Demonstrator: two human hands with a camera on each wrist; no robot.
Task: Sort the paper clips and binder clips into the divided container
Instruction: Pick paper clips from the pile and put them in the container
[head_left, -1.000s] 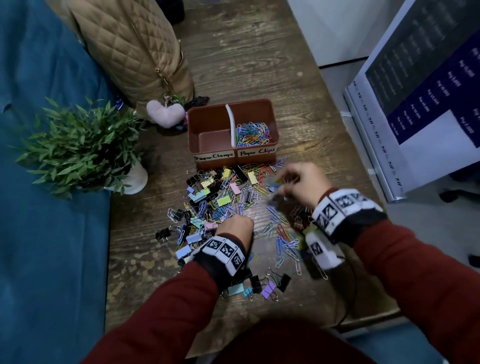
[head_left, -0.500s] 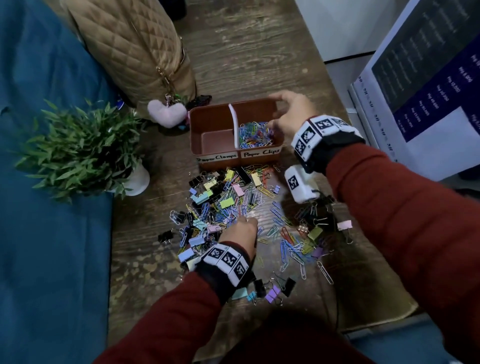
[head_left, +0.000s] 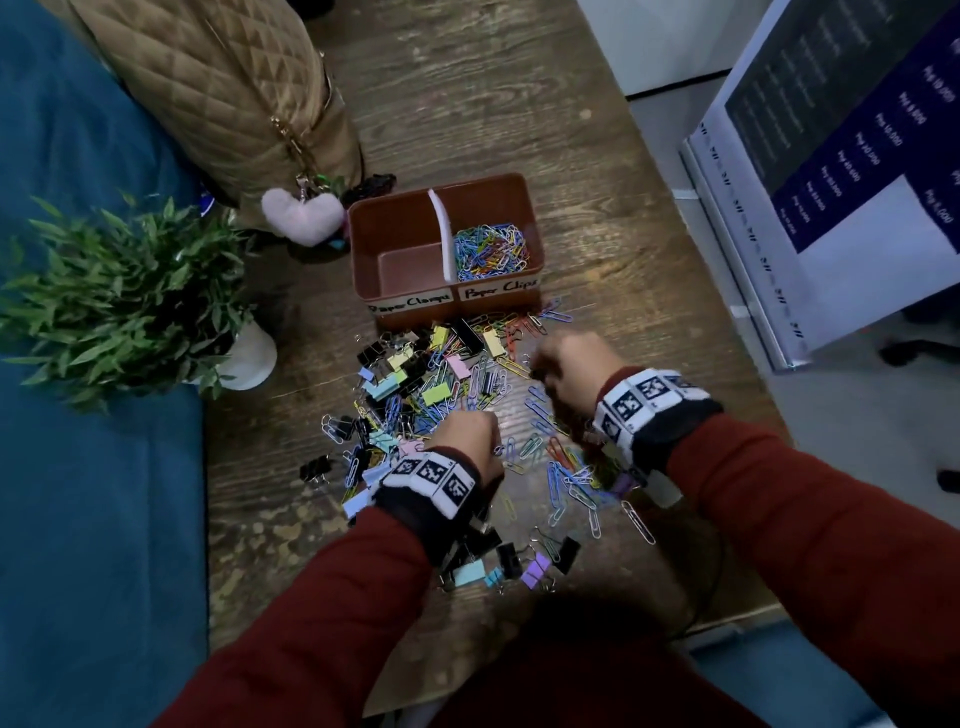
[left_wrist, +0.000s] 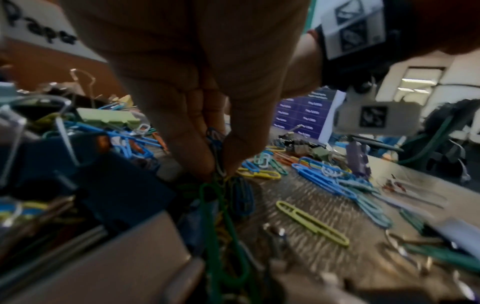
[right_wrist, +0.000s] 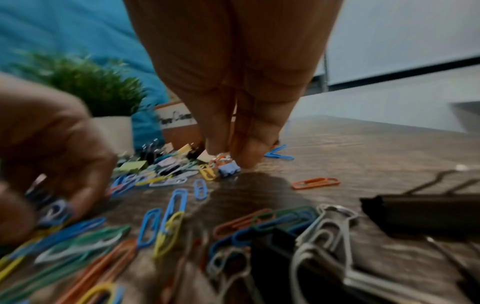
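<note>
Left wrist view shows our left hand (left_wrist: 207, 115) pinching several paper clips (left_wrist: 218, 162); our right hand (right_wrist: 233, 98) pinches down at the counter (right_wrist: 363, 154) pile, its catch unclear. Let's lift cleanly toward the divided container (head_left: 447, 306) ahead.

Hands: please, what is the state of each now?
Left hand: pinching a bunch of paper clips.
Right hand: fingertips together at the pile; a grip cannot be told.

rough grained wood table (head_left: 519, 104), glossy coated wire paper clips (head_left: 491, 249), matt brown plastic container (head_left: 363, 244).
</note>
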